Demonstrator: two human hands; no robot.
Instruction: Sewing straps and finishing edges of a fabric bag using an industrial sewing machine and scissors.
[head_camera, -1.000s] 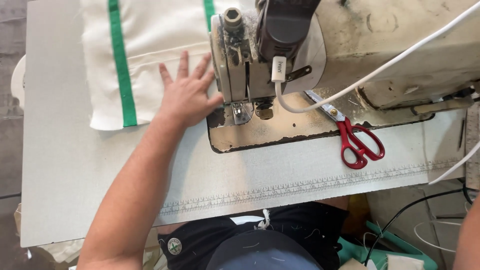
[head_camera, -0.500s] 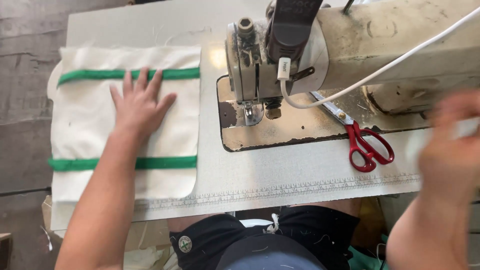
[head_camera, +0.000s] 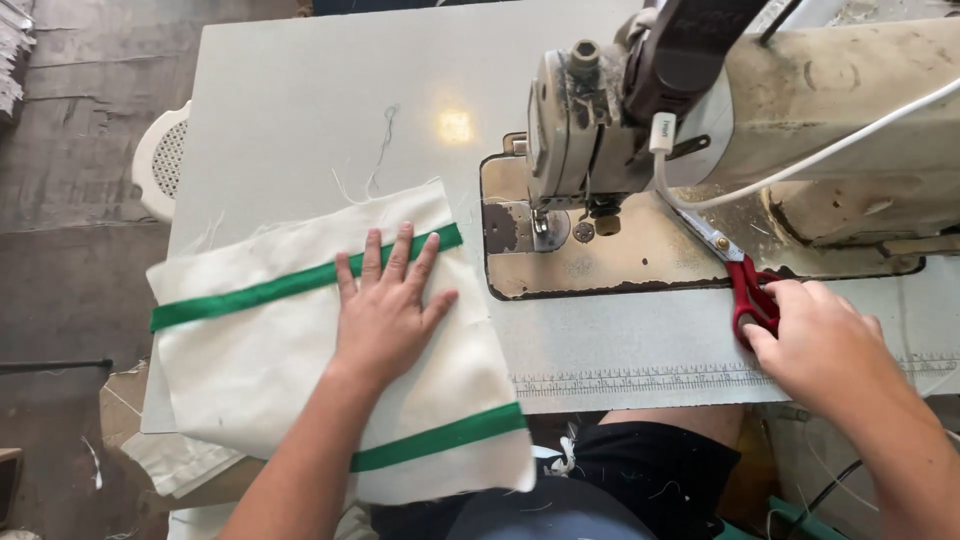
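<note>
1. Nearest the camera, the left hand (head_camera: 385, 315) lies flat, fingers (head_camera: 400, 255) spread and grasping nothing, pressing a folded cream cloth with green stripes (head_camera: 250, 370) against the tabletop (head_camera: 330, 120); the cloth's near edge overhangs the tabletop's front.
2. Just to the right, the right hand (head_camera: 820, 335) curls its fingers (head_camera: 765, 335) at the red handles of the scissors (head_camera: 745, 285), touching them; whether they are gripped cannot be told.
3. Beyond the hand, the scissors' long axis runs from the handles up and leftward, blades toward the sewing machine (head_camera: 700, 110).
4. Farther back, the needle (head_camera: 540, 225) stands well right of the cloth, apart from it.
</note>
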